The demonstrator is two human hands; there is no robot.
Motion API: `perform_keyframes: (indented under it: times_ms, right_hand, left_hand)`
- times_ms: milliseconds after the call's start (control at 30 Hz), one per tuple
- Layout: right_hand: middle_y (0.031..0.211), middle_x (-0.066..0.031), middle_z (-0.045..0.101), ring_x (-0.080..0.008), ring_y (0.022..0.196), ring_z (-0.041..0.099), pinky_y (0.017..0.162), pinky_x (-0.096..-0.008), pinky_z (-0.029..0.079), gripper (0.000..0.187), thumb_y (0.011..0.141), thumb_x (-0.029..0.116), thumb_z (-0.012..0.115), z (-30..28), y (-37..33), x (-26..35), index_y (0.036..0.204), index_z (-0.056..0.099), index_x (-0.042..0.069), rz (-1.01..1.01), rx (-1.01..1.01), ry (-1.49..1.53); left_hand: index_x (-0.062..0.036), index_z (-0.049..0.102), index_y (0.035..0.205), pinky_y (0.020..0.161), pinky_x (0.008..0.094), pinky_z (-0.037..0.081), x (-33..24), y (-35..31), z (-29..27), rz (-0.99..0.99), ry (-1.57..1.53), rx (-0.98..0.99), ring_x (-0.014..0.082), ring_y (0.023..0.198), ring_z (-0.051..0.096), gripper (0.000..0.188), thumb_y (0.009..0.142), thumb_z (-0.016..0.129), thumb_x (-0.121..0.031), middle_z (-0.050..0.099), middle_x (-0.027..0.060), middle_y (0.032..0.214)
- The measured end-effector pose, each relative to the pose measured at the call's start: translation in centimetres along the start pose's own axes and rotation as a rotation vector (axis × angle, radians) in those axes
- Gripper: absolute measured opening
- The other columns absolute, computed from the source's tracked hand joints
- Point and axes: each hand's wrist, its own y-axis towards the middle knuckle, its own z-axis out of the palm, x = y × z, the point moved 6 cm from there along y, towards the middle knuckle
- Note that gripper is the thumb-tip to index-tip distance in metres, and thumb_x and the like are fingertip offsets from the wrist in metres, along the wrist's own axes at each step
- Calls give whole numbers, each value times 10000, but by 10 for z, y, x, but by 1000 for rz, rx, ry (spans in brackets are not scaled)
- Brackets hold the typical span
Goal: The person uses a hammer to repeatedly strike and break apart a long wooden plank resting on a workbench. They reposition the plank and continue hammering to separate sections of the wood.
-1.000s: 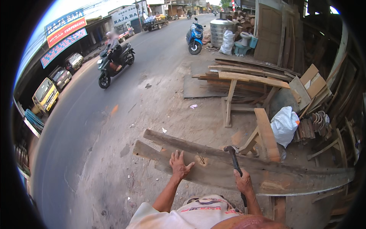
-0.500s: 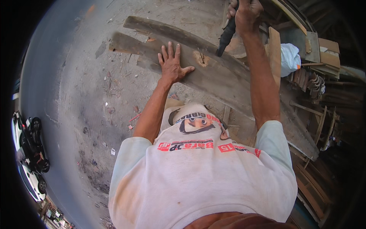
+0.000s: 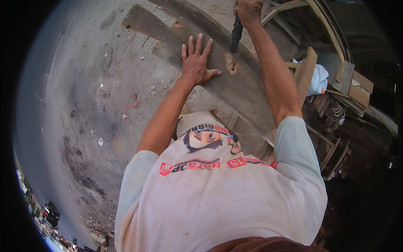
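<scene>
My left hand [image 3: 197, 67] presses flat on a weathered wooden board [image 3: 247, 94], its fingers spread. Up at the far edge of the view, my right hand [image 3: 250, 10] is closed around the top of a long black bar-shaped tool [image 3: 236, 37]. The tool points down, its lower end at a pale, splintered patch [image 3: 232, 64] in the board, right of my left hand. A dark thin spike or hole shows in that patch; I cannot tell whether the tool touches it. A second board [image 3: 193, 17] lies along the far side of the first.
Scrap timber [image 3: 308, 71], a white plastic bag [image 3: 319, 80] and brown cardboard-like sheets [image 3: 361, 90] are piled on the right. Dusty ground [image 3: 117, 109] with bits of debris lies left, beside a grey road [image 3: 33, 105]. A dark vehicle [image 3: 51, 214] shows far left.
The view has shifted, so the boards sit higher in it. The tool has moved from beside the splintered patch to right over it. My left hand still lies flat on the board.
</scene>
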Motion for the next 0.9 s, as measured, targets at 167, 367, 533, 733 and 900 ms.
perform_keyframes:
  times_ms: [167, 367, 533, 733, 900]
  right_hand:
    - [501, -53, 459, -206, 432, 526, 433, -396, 444, 530, 992, 495, 620, 14, 25, -45, 724, 593, 38, -1112, -410, -1013]
    - [501, -66, 495, -206, 446, 542, 450, -414, 429, 556, 996, 474, 613, 28, -7, -9, 660, 587, 32, -136, 68, -98]
    - [513, -46, 515, -182, 440, 528, 441, -396, 408, 565, 993, 490, 618, 8, -28, -11, 643, 576, 49, -137, 60, -72]
    - [506, -20, 490, -177, 423, 499, 428, -375, 398, 530, 981, 481, 645, 15, -18, -34, 684, 589, 46, 25, 118, 89]
    - [541, -11, 504, -143, 473, 526, 442, -338, 415, 435, 975, 404, 673, -28, -59, 13, 737, 570, 54, -603, -221, -300]
  left_hand:
    - [-224, 287, 1623, 1225, 630, 47, -6, 4, 3, 17, 7, 2, 458, 1556, 63, 1187, 667, 819, -684, 135, 168, 1704]
    - [-245, 289, 1624, 1238, 608, 32, 8, 0, 2, -38, 30, -9, 426, 1570, 24, 1214, 634, 837, -684, 111, 148, 1713]
    - [-255, 275, 1629, 1239, 605, 26, 4, 6, 7, 5, 46, -16, 428, 1570, 15, 1231, 628, 830, -706, 110, 148, 1713]
    - [-274, 265, 1630, 1239, 603, 17, 6, 6, 9, -11, 72, 0, 450, 1565, 13, 1235, 628, 806, -753, 106, 155, 1713]
    - [-318, 263, 1629, 1248, 584, 10, 10, 9, 13, -15, 98, -15, 412, 1574, 13, 1200, 648, 785, -771, 103, 122, 1719]
